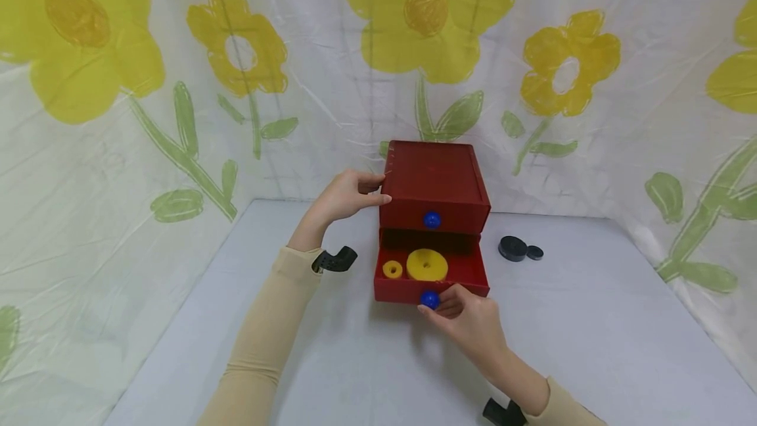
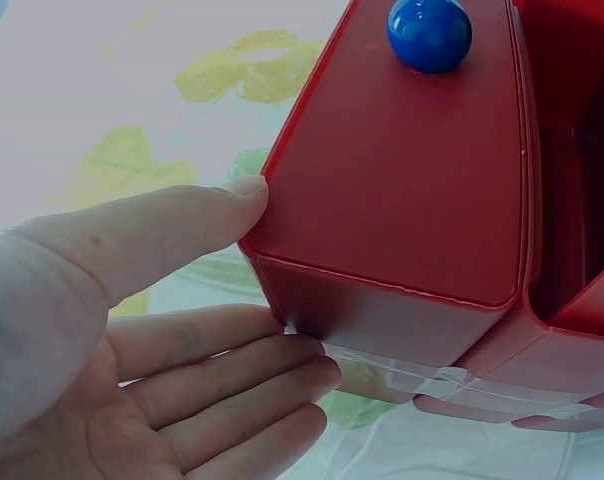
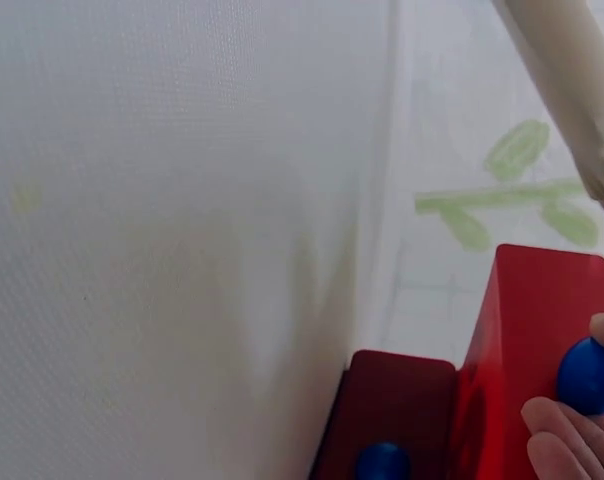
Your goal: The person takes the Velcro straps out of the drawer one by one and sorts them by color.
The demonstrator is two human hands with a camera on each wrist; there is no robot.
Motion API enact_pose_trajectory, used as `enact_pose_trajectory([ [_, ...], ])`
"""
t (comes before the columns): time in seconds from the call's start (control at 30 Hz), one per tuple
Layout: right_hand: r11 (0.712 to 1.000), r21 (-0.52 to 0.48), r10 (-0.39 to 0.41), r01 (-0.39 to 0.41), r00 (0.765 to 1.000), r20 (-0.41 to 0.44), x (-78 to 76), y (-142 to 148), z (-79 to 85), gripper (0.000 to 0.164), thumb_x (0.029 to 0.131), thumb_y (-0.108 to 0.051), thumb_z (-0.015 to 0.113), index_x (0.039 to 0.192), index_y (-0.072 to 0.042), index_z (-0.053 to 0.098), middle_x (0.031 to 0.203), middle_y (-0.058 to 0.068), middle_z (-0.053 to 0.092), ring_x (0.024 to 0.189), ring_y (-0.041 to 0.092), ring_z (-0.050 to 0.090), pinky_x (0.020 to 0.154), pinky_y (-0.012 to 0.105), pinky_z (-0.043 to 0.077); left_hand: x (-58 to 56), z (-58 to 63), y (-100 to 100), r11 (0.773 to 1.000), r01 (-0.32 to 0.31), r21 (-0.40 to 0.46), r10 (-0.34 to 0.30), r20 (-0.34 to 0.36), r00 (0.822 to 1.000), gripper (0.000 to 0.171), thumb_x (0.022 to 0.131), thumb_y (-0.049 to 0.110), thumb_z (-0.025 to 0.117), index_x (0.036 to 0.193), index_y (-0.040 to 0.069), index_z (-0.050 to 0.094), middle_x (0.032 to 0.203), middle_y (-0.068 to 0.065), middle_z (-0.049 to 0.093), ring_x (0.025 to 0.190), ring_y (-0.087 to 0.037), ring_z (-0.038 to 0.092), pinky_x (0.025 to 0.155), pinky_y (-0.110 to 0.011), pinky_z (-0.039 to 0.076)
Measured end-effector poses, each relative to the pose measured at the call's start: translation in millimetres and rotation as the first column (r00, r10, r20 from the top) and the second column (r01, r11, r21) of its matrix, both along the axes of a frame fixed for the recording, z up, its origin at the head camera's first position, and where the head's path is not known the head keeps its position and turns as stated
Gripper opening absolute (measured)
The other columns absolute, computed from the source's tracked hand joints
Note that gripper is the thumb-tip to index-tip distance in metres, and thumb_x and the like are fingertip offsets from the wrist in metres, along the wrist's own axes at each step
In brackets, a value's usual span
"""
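A small red two-drawer cabinet (image 1: 434, 173) stands on the table, its lower drawer (image 1: 390, 291) pulled out. Inside that drawer lie a large yellow disc (image 1: 427, 265) with a small centre hole and a small yellow ring (image 1: 392, 269). My right hand (image 1: 473, 321) pinches the lower drawer's round blue knob (image 1: 430, 300) between thumb and fingers. At the cabinet's upper left side, my left hand (image 1: 349, 194) rests with straight fingers; in the left wrist view its thumb (image 2: 247, 195) touches the front edge. The upper drawer, with its blue knob (image 1: 432, 219), is closed.
Two black round discs (image 1: 512, 248), one large and one small, lie on the pale table (image 1: 568, 307) to the right of the cabinet. A white curtain (image 1: 331, 84) with yellow flowers hangs behind and along both sides.
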State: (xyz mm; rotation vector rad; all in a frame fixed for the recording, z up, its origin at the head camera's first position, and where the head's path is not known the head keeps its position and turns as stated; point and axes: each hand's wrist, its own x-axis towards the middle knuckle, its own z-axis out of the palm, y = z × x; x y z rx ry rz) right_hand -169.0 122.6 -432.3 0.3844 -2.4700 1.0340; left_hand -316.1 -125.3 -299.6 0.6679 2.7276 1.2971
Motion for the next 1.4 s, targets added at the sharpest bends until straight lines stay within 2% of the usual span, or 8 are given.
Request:
enact_pose_trajectory([
  [0.43,1.0,0.018,0.007,-0.006,1.0,-0.008,4.5,-0.7,0.2,0.028,0.067,-0.026,0.087,0.08,-0.014,0.065,0.071,-0.007,0.069,0.061,-0.007,0.06,0.06,0.015,0.053,-0.4,0.6,0.7,1.0,-0.005,-0.004,0.005,0.007,1.0,0.061,0.086,0.036,0.069,0.137,0.009,0.051,0.135,-0.011,0.055,0.124,-0.029,0.054,0.098,-0.042,0.048],
  [0.8,0.996,0.073,0.044,-0.043,0.999,-0.017,6.3,2.8,4.7,0.029,0.068,-0.029,0.086,0.082,-0.016,0.064,0.072,-0.008,0.07,0.063,-0.009,0.06,0.061,0.013,0.051,-0.1,0.9,0.8,1.0,-0.006,-0.005,0.006,0.01,1.0,0.06,0.086,0.036,0.069,0.137,0.009,0.052,0.135,-0.011,0.056,0.123,-0.028,0.054,0.098,-0.042,0.048],
  [0.93,0.995,0.082,0.061,-0.058,0.997,-0.039,7.1,7.1,9.9,0.026,0.069,-0.028,0.085,0.084,-0.016,0.067,0.075,-0.008,0.07,0.065,-0.008,0.062,0.061,0.014,0.052,0.5,1.2,0.9,1.0,-0.006,-0.001,0.006,0.014,1.0,0.061,0.086,0.036,0.069,0.137,0.009,0.051,0.135,-0.011,0.056,0.123,-0.028,0.054,0.098,-0.042,0.047],
  [1.2,0.997,0.059,0.058,-0.051,0.989,-0.137,5.6,17.5,26.3,0.025,0.069,-0.026,0.086,0.084,-0.016,0.069,0.077,-0.008,0.071,0.065,-0.004,0.065,0.059,0.013,0.052,0.6,1.0,1.0,1.0,-0.006,0.002,0.006,0.014,1.0,0.061,0.086,0.036,0.069,0.137,0.009,0.051,0.135,-0.011,0.056,0.124,-0.029,0.054,0.098,-0.043,0.047],
  [1.4,0.997,0.051,0.065,-0.057,0.984,-0.163,1.6,25.2,39.5,0.024,0.072,-0.02,0.084,0.09,-0.016,0.069,0.082,-0.006,0.072,0.07,0.002,0.068,0.061,0.016,0.054,-0.2,-0.7,0.5,1.0,-0.004,0.004,0.004,0.014,1.0,0.061,0.086,0.037,0.069,0.138,0.009,0.051,0.135,-0.011,0.055,0.124,-0.028,0.054,0.098,-0.042,0.047],
])
